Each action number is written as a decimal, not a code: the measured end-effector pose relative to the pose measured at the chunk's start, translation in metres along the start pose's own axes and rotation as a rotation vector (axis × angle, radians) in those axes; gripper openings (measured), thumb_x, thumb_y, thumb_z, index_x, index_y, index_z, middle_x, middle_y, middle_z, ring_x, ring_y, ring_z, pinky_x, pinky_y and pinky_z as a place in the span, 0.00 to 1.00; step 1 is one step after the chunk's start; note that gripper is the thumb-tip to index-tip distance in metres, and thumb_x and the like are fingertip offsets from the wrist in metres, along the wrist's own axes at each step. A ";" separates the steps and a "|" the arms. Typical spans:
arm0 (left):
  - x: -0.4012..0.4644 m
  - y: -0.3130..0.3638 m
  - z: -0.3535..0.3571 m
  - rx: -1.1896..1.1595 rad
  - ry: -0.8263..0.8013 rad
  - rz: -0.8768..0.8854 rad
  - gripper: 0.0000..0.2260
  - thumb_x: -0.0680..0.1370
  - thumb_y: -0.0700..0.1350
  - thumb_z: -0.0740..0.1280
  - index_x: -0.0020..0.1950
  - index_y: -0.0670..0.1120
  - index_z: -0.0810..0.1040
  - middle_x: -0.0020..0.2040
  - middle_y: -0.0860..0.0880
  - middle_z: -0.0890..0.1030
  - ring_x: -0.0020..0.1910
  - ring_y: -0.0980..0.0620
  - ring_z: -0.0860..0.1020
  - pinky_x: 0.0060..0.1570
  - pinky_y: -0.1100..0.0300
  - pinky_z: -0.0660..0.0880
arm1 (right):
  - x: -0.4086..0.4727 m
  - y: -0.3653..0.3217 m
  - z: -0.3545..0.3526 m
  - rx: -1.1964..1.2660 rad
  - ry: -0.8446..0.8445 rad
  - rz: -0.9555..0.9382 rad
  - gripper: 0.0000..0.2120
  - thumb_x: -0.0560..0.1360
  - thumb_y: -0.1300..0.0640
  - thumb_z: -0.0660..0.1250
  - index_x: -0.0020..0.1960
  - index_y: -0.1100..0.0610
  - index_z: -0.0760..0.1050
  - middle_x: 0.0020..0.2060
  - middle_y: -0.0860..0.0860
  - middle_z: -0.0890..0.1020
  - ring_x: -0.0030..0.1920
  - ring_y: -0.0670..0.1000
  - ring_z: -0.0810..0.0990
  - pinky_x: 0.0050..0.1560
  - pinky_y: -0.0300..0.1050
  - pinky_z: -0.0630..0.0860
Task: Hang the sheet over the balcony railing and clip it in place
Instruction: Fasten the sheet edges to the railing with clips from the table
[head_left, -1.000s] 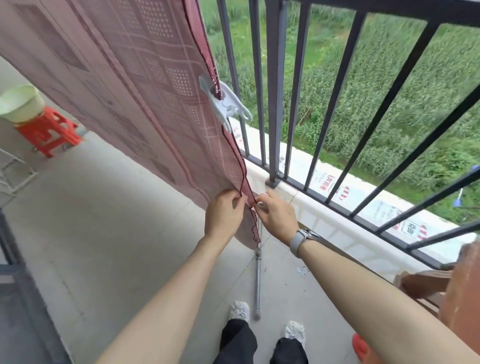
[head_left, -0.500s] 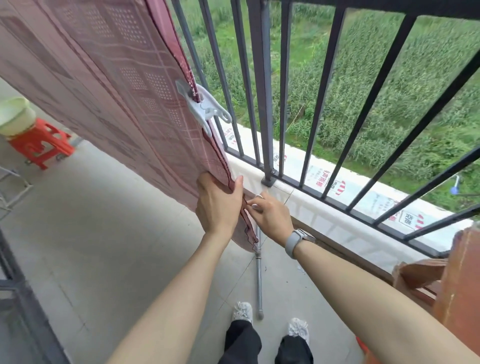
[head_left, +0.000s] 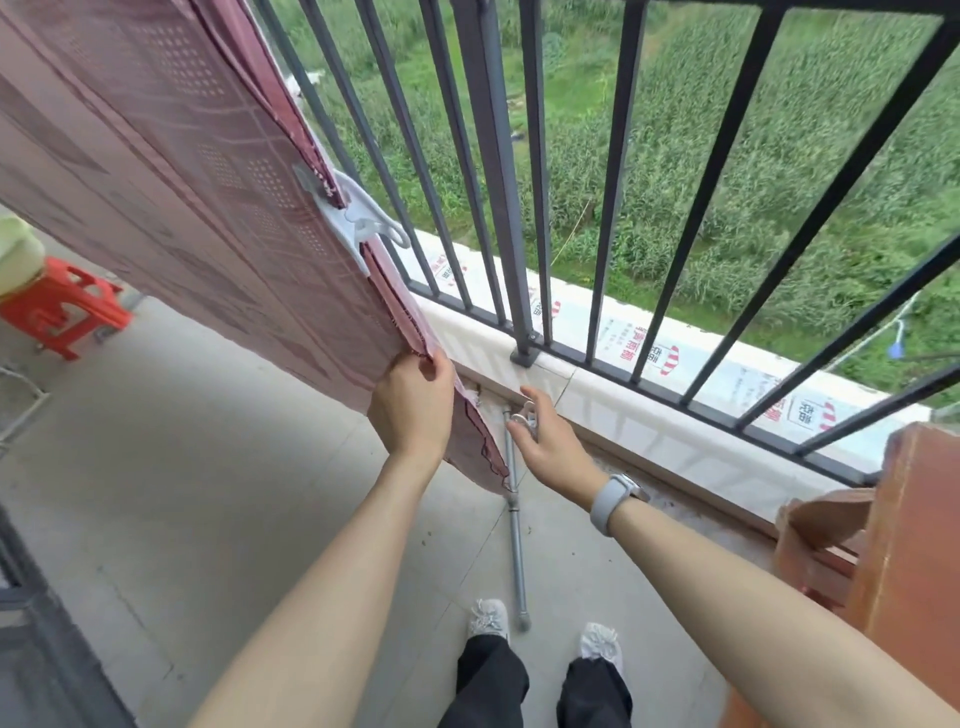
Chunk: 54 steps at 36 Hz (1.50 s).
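Since a moment ago the right hand (head_left: 553, 441) has let go of the sheet (head_left: 171, 208) and drawn away toward the railing (head_left: 488, 171), its grip now loosely curled around a small pale clip (head_left: 524, 415). The left hand (head_left: 413, 405) still pinches the sheet's lower edge, thumb on the railing side.

The sheet hangs down inside the railing, held near its edge by a white clip (head_left: 358, 218); its top is cut off by the frame.

Below the railing runs a pale tiled ledge (head_left: 623, 410) and a grey concrete floor (head_left: 182, 467), where a metal pole (head_left: 514, 525) lies. A red stool (head_left: 62, 312) stands far along the floor from the railing, carrying a pale green basin that is mostly cropped. A brown wooden piece (head_left: 904, 545) at the railing's near end is only partly visible.
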<state>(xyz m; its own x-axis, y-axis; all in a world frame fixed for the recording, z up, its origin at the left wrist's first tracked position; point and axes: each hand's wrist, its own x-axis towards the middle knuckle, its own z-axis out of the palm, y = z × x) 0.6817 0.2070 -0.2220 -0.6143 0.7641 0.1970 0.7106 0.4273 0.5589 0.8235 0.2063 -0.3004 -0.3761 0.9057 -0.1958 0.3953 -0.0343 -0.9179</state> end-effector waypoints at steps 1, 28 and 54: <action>0.000 0.001 0.002 0.007 0.005 -0.005 0.15 0.76 0.50 0.59 0.34 0.44 0.75 0.33 0.48 0.75 0.34 0.46 0.69 0.35 0.58 0.63 | -0.001 0.001 -0.002 0.010 0.013 0.018 0.23 0.79 0.54 0.58 0.70 0.58 0.58 0.62 0.57 0.74 0.63 0.54 0.70 0.61 0.43 0.65; 0.003 -0.011 0.006 0.030 -0.293 -0.094 0.19 0.72 0.53 0.64 0.26 0.43 0.68 0.26 0.48 0.73 0.36 0.41 0.74 0.35 0.58 0.65 | -0.025 -0.008 0.009 0.184 0.399 -0.127 0.12 0.67 0.59 0.75 0.49 0.60 0.79 0.42 0.55 0.76 0.40 0.48 0.74 0.40 0.35 0.70; -0.023 -0.032 -0.003 -0.236 -0.500 -0.087 0.08 0.74 0.47 0.65 0.52 0.49 0.80 0.46 0.55 0.80 0.46 0.58 0.77 0.44 0.66 0.69 | -0.002 0.010 0.030 -0.065 0.332 -0.064 0.23 0.74 0.53 0.66 0.67 0.58 0.68 0.62 0.53 0.73 0.64 0.51 0.70 0.66 0.47 0.66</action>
<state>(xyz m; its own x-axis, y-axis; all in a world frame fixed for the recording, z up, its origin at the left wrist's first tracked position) 0.6716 0.1740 -0.2419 -0.3889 0.8917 -0.2316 0.5335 0.4229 0.7325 0.8029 0.1910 -0.3198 -0.1124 0.9936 -0.0059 0.4364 0.0440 -0.8987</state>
